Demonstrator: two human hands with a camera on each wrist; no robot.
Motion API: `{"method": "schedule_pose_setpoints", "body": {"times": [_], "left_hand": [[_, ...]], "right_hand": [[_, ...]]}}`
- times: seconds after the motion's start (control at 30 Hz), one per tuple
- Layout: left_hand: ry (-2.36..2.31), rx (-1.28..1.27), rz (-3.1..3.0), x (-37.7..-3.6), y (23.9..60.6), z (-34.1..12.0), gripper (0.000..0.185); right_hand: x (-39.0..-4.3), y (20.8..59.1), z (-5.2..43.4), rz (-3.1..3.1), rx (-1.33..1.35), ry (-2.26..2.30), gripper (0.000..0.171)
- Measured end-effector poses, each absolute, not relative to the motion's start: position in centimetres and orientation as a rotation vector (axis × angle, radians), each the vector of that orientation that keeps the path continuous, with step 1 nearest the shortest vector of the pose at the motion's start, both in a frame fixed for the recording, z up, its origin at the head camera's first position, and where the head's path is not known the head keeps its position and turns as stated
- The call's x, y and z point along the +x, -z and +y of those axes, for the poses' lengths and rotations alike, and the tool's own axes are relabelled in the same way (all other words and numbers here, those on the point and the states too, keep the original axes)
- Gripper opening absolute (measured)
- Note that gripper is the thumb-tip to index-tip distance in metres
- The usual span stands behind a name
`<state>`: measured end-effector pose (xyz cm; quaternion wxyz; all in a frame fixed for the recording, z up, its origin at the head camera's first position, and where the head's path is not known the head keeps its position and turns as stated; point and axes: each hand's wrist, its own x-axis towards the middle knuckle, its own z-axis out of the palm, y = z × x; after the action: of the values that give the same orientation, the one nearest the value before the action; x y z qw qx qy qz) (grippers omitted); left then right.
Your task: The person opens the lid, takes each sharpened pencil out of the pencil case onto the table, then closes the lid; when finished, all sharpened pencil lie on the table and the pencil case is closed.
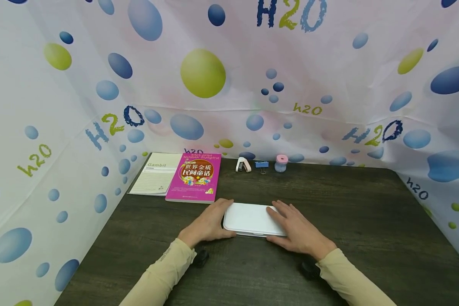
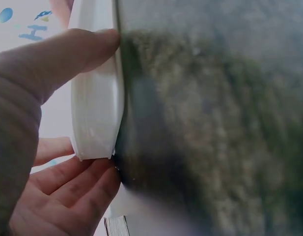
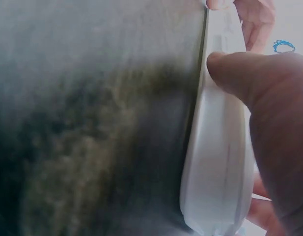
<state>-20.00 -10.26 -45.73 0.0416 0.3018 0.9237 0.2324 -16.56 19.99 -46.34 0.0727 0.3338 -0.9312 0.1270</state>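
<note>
Case (image 1: 250,217) (white) lies between left grip (image 1: 211,219) and right grip (image 1: 297,227), both clasping it

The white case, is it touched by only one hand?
No, the left hand and the right hand both touch the white case.

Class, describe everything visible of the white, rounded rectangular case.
The white, plastic-looking, rounded rectangular case looks shut, with a plain top and a seam along its near side. It lies flat on the dark wood-grained table. The left hand grips its left end, the right hand its right, thumbs against the near side.
</note>
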Motion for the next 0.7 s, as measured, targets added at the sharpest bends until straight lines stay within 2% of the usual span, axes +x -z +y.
{"method": "schedule_pose_setpoints", "body": {"times": [0.47,0.7], "left_hand": [[-0.62,1.028,2.86,-20.4,46.0,-10.3,0.088],[-0.665,1.079,2.83,-20.7,45.8,-10.8,0.093]], "right_hand": [[-17.1,45.6,20.3,-2.746,1.18,-0.24,0.071],[-17.7,44.6,21.0,-2.688,1.243,-0.329,0.056]]}}
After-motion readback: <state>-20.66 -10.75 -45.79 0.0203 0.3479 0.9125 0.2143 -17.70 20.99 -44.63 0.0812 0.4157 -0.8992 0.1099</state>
